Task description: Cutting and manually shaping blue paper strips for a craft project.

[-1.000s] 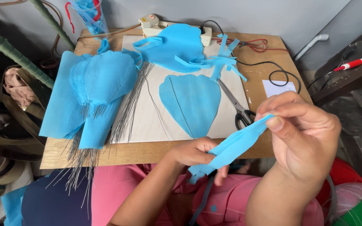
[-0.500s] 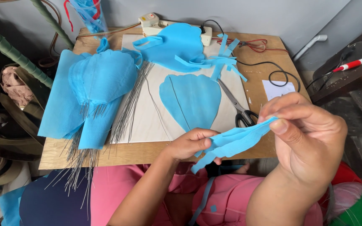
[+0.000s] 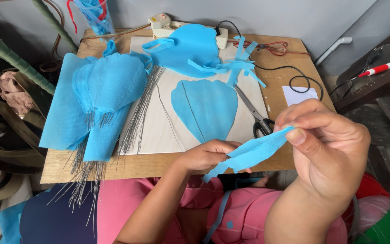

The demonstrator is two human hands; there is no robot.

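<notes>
Head view: I log left hand [image 3: 206, 156] and right hand [image 3: 328, 151] both pinching blue crepe strip [image 3: 249, 154], stretched over table's front edge [image 3: 159, 165]; scissors [image 3: 257, 115] nearby.

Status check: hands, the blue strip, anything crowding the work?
Left hand and right hand both pinch the blue strip, stretched between them. Scissors lie on the table just behind; nothing between the hands.

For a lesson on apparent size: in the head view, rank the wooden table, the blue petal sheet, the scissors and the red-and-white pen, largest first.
1. Wooden table
2. Blue petal sheet
3. Scissors
4. Red-and-white pen, smallest-looking, though farther off.
</notes>
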